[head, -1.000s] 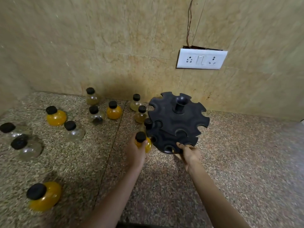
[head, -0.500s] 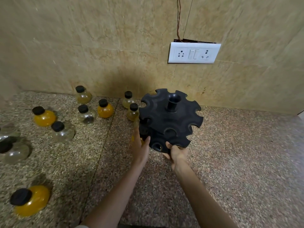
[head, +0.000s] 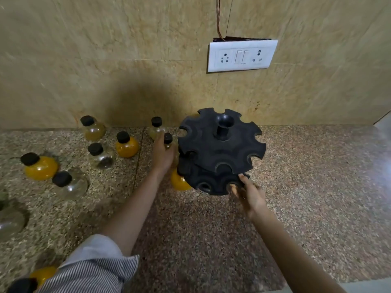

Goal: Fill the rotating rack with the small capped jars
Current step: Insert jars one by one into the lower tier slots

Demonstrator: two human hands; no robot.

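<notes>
The black two-tier rotating rack [head: 220, 153] stands on the granite counter near the wall. One orange-filled capped jar [head: 178, 182] hangs in a lower-tier slot on its left side; the other visible slots hold nothing. My left hand [head: 163, 157] is just left of the rack, curled around a small pale jar [head: 168, 138] whose black cap sticks up above my fingers. My right hand [head: 249, 193] pinches the front rim of the lower tier, thumb beneath and fingers on top, slightly blurred.
Several capped jars stand loose on the left of the counter: a pale one [head: 93, 129], an orange one [head: 127, 144], a clear one [head: 100, 156], another orange one [head: 40, 167], another clear one [head: 69, 183]. A tiled wall with a white switchboard [head: 241, 56] rises close behind the rack.
My left hand slid the orange jar into the lower tier, let it go, and moved back to the pale jar beside the rack. My right hand stayed on the lower rim.
</notes>
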